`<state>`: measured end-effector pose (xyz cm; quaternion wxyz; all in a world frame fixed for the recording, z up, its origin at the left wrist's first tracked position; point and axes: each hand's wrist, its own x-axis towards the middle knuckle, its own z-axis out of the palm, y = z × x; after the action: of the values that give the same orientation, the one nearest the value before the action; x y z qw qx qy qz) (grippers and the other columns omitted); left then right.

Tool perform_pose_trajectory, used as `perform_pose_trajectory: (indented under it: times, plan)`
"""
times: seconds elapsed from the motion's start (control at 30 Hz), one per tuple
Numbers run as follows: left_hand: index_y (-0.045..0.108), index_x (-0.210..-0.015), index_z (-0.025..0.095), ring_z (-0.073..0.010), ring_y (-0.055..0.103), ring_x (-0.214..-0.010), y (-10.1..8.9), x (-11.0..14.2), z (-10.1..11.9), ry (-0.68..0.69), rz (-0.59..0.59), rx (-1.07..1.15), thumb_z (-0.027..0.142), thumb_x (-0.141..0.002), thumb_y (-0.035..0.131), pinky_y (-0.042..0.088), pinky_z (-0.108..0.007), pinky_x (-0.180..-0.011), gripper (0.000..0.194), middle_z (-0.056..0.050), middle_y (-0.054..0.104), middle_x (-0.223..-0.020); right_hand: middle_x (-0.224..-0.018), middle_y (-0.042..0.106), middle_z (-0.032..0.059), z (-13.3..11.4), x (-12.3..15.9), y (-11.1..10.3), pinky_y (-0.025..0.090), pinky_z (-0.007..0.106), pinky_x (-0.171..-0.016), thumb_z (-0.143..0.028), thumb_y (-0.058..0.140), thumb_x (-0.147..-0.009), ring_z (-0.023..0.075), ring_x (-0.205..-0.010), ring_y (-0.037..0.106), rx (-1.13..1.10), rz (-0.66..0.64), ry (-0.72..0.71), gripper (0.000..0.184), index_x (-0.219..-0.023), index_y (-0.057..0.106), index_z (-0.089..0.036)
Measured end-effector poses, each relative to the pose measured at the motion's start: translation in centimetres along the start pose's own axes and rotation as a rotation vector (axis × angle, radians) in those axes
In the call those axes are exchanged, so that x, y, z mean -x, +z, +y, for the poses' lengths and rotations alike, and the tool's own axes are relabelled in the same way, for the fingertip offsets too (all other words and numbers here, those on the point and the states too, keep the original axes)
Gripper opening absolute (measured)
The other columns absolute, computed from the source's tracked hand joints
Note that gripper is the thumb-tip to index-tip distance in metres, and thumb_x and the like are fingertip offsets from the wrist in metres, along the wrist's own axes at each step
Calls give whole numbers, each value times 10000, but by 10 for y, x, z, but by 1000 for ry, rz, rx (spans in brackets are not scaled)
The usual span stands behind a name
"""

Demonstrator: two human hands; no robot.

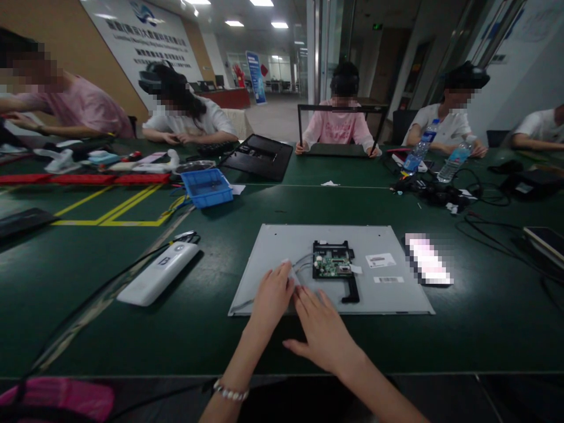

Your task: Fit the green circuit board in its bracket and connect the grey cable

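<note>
A flat grey display panel (282, 241) lies on the green table in front of me. Near its middle sits a green circuit board (332, 264) in a black bracket (351, 289), with thin cables (303, 262) running from its left side. My left hand (272, 296) rests over the panel left of the board, fingers bent and close together on a pale, tape-like strip (294, 276). Beside it my right hand (324, 332) reaches over the panel's near edge, fingers stretched and thumb apart, fingertips close to the strip. Both hands partly hide the cables and strip.
A white power bank (161, 273) with a cable lies left; a lit phone (427, 259) lies right. Farther back are a blue bin (207, 188), a black plastic cover (259, 155) and water bottles (420, 147). A person opposite holds a black frame (342, 108).
</note>
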<state>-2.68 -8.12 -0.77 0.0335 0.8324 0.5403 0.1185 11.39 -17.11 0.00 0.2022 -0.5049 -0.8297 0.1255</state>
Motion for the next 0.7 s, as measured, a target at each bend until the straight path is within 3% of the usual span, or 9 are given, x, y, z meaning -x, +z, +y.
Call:
perform_pose_trajectory:
  times: [0.2, 0.33, 0.43, 0.53, 0.6, 0.7]
  plan:
    - [412, -1264, 116, -237, 566, -1094, -7, -5, 0, -11, -48, 14, 178, -844, 478, 402, -358, -956, 430, -159, 566, -1229, -1406, 393, 164, 3, 3, -3, 314, 459, -1058, -438, 534, -839, 278, -1300, 351, -26, 19, -4, 650, -1371, 353, -112]
    - [431, -1235, 152, -243, 507, -1166, -8, -4, 0, 13, 0, 8, 179, -830, 497, 370, -390, -991, 411, -142, 527, -1275, -1342, 486, 107, 17, 12, -26, 362, 428, -1034, -365, 493, -871, 250, -1254, 418, -115, 57, -14, 479, -1307, 456, -169]
    - [476, -1172, 165, -256, 475, -1195, -10, -2, 1, 29, 81, 31, 174, -814, 519, 365, -412, -1002, 361, -137, 464, -1332, -1254, 556, 76, 48, 21, -51, 405, 406, -995, -311, 443, -890, 226, -1166, 498, -198, 186, 131, 353, -1216, 542, -217]
    - [478, -1169, 169, -253, 460, -1201, -17, 2, 4, 35, 182, 68, 188, -838, 502, 372, -411, -998, 333, -133, 445, -1334, -1124, 612, 92, 94, 26, -69, 453, 402, -917, -308, 446, -874, 227, -1032, 572, -217, 328, 334, 297, -1105, 600, -201]
    - [486, -1165, 171, -248, 462, -1190, -22, 7, 8, 61, 193, 83, 215, -853, 500, 371, -404, -998, 316, -124, 475, -1295, -1070, 625, 110, 124, 26, -72, 496, 379, -806, -313, 468, -851, 227, -924, 606, -207, 341, 429, 314, -1101, 599, -176]
    - [524, -1133, 190, -257, 491, -1140, -24, 14, 14, 106, 114, 56, 242, -828, 546, 387, -406, -972, 311, -103, 532, -1223, -945, 659, 100, 152, 23, -70, 494, 355, -746, -339, 501, -826, 213, -798, 626, -197, 284, 486, 330, -1079, 614, -158]
